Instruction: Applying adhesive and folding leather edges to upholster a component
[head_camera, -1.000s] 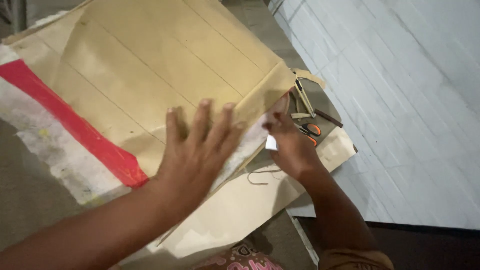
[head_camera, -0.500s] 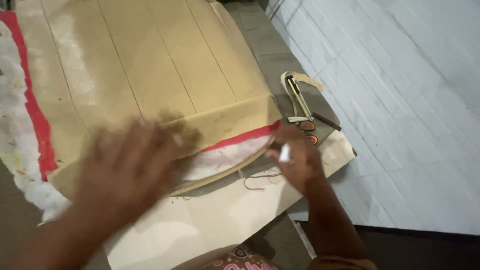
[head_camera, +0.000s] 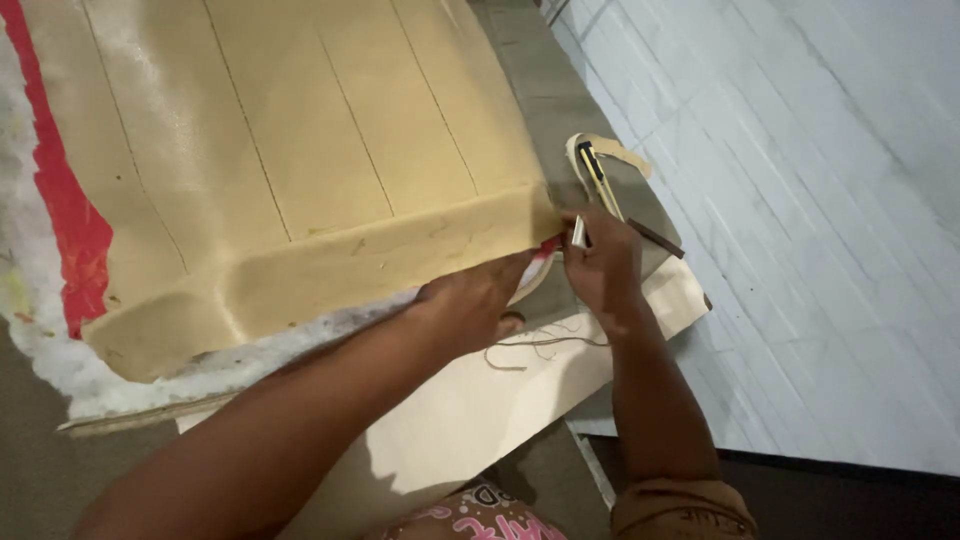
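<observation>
Since half a second ago my left hand (head_camera: 470, 300) has slid right, now pressing flat under the tan cushion cover's (head_camera: 300, 150) folded edge. My right hand (head_camera: 600, 265), just beside it, pinches a small metal blade (head_camera: 578, 232) at the cover's corner.

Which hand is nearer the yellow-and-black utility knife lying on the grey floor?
Right. The right hand sits just below the yellow-and-black utility knife, holding a small silvery object; the left hand is farther away, under the tan sheet's folded edge.
</observation>
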